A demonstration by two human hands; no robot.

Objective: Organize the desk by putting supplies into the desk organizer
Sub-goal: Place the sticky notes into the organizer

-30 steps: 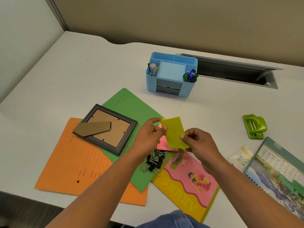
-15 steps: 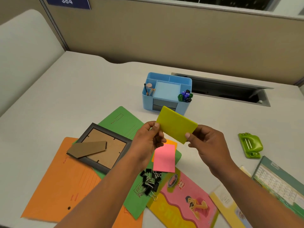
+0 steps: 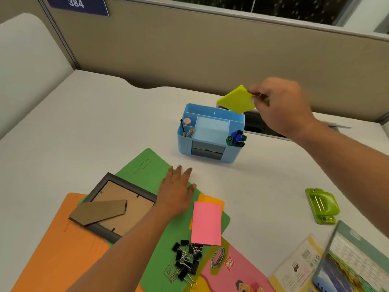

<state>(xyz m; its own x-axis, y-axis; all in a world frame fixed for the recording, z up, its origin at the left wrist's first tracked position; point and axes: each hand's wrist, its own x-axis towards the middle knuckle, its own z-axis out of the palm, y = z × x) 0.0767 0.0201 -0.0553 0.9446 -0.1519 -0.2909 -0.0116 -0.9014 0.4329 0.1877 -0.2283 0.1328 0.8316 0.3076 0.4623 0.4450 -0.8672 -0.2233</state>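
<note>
A blue desk organizer (image 3: 236, 121) stands mid-desk, with pens in its left slot and markers (image 3: 236, 138) at its right side. My right hand (image 3: 280, 106) pinches a yellow-green sticky note pad (image 3: 236, 100) by one corner and holds it tilted just above the organizer's back right corner. My left hand (image 3: 175, 191) rests flat, fingers straight, on the green folder (image 3: 145, 167). A pink pad (image 3: 206, 223) lies over an orange pad (image 3: 210, 199) beside that hand. A heap of black binder clips (image 3: 186, 261) lies nearer to me.
A dark picture frame (image 3: 117, 204) lies face down on an orange folder (image 3: 54, 247). A green hole punch (image 3: 322, 205) sits at right, a calendar (image 3: 355, 262) and booklets at bottom right. A cable slot (image 3: 263, 125) opens behind the organizer, before the partition wall.
My left hand let go of the yellow-green pad and dropped flat onto the green folder. My right hand carried the pad up and away, over the organizer's back right corner.
</note>
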